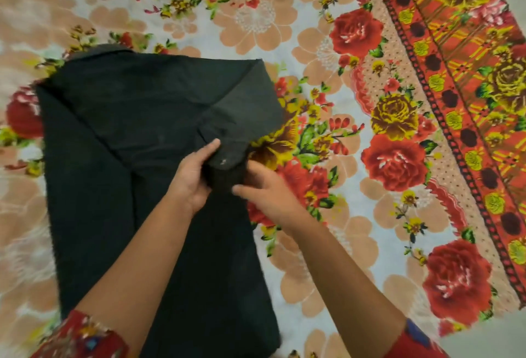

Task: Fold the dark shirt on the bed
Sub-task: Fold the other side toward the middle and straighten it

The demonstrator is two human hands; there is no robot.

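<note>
Dark shirt (pixel 136 135) cuff between both hands' fingers (pixel 212 147).

Shirt (pixel 119 135): solid black, no print, w/ one small white speck near the cuff. Bedsheet (pixel 327 53): pale blue-white ground w/ peach flowers, red roses, yellow-brown blooms, green leaves; right border is orange-red w/ yellow motifs & dark dots. Sleeves (pixel 82 340): red w/ multicolour print.
</note>
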